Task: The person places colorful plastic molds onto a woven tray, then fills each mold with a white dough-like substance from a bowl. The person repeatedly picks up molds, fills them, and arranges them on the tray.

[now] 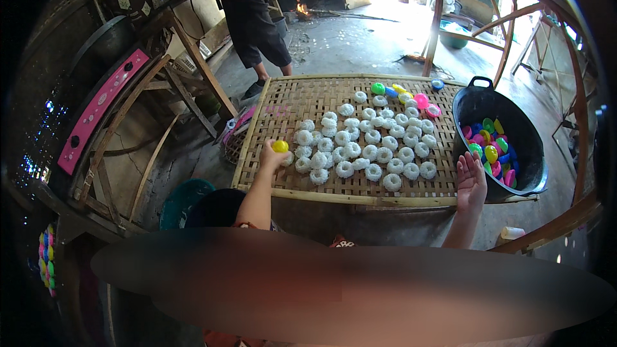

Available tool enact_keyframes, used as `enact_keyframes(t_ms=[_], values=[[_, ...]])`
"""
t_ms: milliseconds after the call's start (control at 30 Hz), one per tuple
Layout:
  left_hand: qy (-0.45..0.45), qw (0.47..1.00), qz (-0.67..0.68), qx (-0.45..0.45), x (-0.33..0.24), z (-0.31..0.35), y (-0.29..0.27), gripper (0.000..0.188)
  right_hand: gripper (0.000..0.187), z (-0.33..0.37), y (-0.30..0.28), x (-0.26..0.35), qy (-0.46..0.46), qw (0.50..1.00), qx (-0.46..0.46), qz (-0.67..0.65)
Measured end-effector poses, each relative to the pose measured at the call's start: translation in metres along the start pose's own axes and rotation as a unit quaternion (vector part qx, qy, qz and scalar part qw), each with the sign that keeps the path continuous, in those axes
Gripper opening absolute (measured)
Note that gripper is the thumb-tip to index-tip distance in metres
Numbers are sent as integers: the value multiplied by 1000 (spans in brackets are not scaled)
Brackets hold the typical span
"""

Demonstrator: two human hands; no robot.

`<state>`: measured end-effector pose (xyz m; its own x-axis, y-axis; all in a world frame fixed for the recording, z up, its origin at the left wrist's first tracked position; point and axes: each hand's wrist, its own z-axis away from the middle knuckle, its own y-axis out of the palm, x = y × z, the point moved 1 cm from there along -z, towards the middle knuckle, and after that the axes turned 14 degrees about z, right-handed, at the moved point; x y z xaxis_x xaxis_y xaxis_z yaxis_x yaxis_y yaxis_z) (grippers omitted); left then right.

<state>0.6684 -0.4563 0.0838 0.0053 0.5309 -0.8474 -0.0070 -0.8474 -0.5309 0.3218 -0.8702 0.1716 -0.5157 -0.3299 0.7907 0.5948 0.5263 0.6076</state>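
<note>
My left hand (270,158) is closed on a small yellow plastic mould (280,146) above the left side of a woven bamboo tray (273,106). White, grainy rings (344,169), many with a dimple or hole in the middle, lie spread over the tray; a few are right beside that hand. My right hand (472,184) is raised with its fingers stretched, holding nothing, at the tray's right front corner by a black basin (527,154). Several colourful moulds (491,153) fill part of the basin. More moulds, including a pink one (421,101) and a green one (378,88), sit at the tray's far right.
A person (254,26) stands beyond the tray, near a small fire (302,8). At left are a pink stove panel (103,109) and wooden frames. A teal tub (183,202) stands low at the tray's left front; a pale cup (512,233) lies at right.
</note>
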Motion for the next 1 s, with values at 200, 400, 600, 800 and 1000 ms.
enact_keyframes(t_ms=[200, 400, 600, 800, 1000], values=[[141, 928, 298, 175, -114, 43, 17, 99, 36, 18, 75, -49, 59, 976, 137, 160], [409, 860, 15, 305, -200, 148, 87, 107, 56, 22, 134, -111, 127, 953, 255, 106], [499, 849, -47, 168, -163, 145, 81, 108, 55, -55, 118, -31, -407, 761, -69, 500], [192, 970, -106, 103, -39, 59, 6, 89, 55, -148, 82, 17, -503, 402, -264, 718], [-101, 926, -290, 218, 27, 5, -31, 81, 20, -250, 52, -141, -280, 606, -13, 744]])
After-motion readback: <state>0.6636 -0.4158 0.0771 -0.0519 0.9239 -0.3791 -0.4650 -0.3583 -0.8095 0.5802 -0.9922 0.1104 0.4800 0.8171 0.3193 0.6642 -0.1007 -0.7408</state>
